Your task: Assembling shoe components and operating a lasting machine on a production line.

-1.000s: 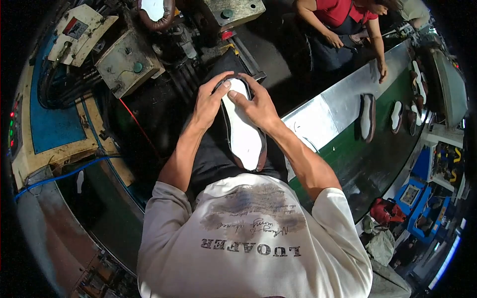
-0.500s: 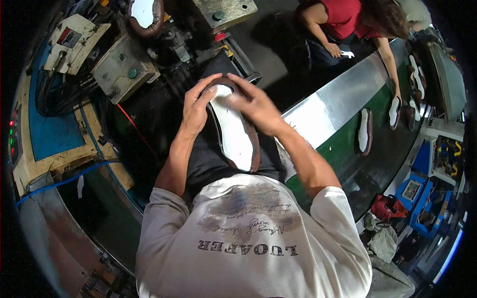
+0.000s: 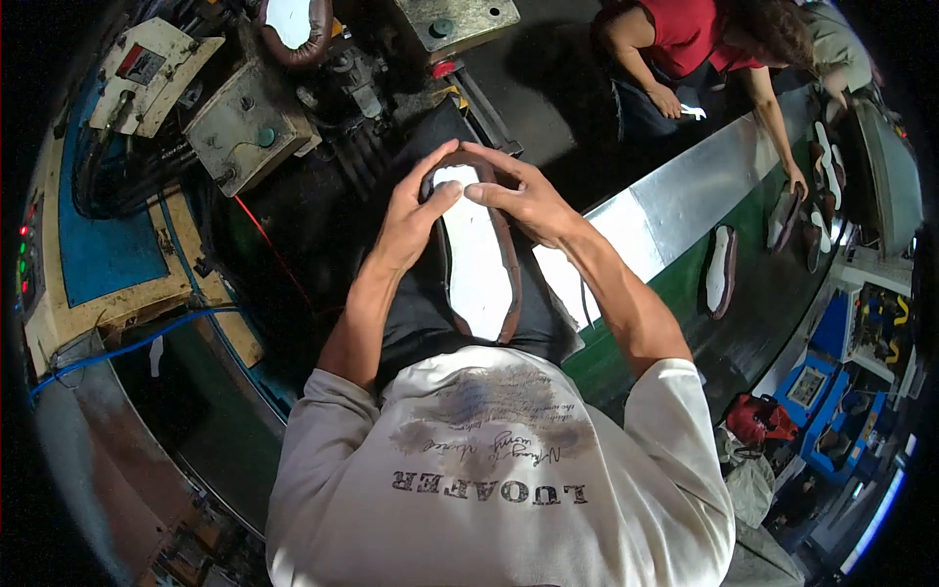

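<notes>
A brown shoe upper [image 3: 509,284] lies sole side up on my lap, its heel end toward me. Covering most of its underside is a white insole board [image 3: 477,264]. My left hand [image 3: 416,210] grips the far end from the left, fingers round the edge and thumb pressing on the board. From the right, my right hand [image 3: 523,201] grips the same end, its thumb on the board close to the left one. The fingertips of both hands meet at the far tip.
Machinery with a grey metal box [image 3: 245,127] stands ahead on the left; another brown shoe upper [image 3: 296,34] sits on it. To the right runs a green conveyor [image 3: 646,313] with a metal edge, carrying several uppers. A person in red [image 3: 675,39] reaches onto it.
My right hand, blurred over the board before, has settled on the far end with its thumb pressing down. On the conveyor, the other person's upper has turned over.
</notes>
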A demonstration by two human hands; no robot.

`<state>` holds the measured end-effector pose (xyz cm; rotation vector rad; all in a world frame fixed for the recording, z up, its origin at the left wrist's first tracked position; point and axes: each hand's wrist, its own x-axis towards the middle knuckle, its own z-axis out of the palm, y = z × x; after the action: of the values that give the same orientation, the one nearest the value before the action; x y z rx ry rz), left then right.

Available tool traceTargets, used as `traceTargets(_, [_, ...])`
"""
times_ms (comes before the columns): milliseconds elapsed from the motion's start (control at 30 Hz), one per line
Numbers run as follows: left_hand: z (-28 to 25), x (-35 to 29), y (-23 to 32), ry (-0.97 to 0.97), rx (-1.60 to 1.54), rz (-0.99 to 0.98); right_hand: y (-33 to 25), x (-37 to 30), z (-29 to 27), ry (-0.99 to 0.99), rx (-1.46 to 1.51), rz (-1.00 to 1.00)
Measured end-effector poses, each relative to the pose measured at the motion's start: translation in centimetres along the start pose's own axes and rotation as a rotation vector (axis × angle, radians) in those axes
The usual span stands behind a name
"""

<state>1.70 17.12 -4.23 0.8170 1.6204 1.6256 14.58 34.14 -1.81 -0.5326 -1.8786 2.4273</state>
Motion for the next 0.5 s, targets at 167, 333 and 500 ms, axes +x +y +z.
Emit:
traceTargets(167, [1.6, -2.1, -4.9, -0.027, -0.754, -0.326, 0.8, -0.7, -0.8, 0.056, 0.094, 0.092])
traceTargets(333, [2.3, -2.4, -3.3, 0.014, -0.612, -0.336, 0.0, -0.4, -0.5, 0.041, -0.066, 0.06])
traceTargets(500, [1.2, -2.5, -2.8, -0.032, -0.456, -0.251, 0.8, -0.1, -0.3, 0.024, -0.012, 0.002])
